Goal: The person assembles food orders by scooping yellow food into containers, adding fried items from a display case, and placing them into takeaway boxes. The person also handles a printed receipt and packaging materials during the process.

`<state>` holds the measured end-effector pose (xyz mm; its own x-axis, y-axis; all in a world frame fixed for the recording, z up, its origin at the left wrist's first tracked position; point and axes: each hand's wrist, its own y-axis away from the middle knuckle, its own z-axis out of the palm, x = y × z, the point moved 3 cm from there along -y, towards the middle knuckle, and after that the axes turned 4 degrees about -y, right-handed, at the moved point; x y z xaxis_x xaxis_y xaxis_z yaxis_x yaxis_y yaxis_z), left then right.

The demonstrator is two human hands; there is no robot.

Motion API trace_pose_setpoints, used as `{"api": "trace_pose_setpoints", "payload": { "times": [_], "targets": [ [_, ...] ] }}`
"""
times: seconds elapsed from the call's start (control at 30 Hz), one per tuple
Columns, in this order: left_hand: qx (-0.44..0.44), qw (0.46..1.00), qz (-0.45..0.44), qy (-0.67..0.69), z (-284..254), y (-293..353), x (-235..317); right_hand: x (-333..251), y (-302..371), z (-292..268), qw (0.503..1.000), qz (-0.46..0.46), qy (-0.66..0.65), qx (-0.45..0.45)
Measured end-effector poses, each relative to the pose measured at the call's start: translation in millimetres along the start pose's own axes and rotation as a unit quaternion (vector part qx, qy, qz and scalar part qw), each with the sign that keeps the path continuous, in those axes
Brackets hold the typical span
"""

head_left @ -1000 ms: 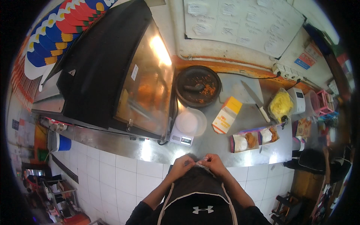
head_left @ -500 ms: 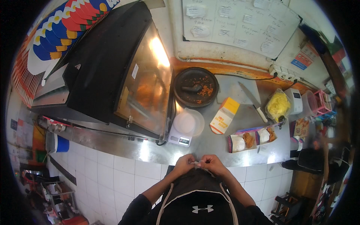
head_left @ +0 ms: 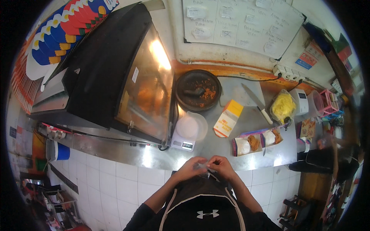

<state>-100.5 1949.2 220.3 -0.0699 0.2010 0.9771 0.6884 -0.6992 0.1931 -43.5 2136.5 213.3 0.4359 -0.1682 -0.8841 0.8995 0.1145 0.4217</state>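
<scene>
Hands have shifted slightly — pinching thin clear plastic; an orange-lettered carton lies beyond.

A shiny stainless-steel counter carries a black, glass-fronted warming cabinet at left, a white kitchen scale near centre, a round dark mortar and pale rectangular cutting board far, and two open paper food boxes near right.
</scene>
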Motion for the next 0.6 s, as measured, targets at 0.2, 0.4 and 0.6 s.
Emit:
{"api": "trace_pose_setpoints", "payload": {
  "times": [0.2,0.4,0.6],
  "targets": [
    [-0.007,0.993,-0.004,-0.119,-0.4,-4.6,-5.0,-8.9,-2.3,2.2,0.987,-0.128,0.067,0.068],
    [0.097,0.99,0.038,-0.095,-6.8,12.6,-12.5,10.5,-0.7,2.1,0.998,0.008,0.064,0.01],
    [0.063,0.998,-0.007,-0.012,-5.5,22.2,-25.0,14.2,-2.9,-0.2,0.998,-0.02,-0.05,0.021]
  ]
}}
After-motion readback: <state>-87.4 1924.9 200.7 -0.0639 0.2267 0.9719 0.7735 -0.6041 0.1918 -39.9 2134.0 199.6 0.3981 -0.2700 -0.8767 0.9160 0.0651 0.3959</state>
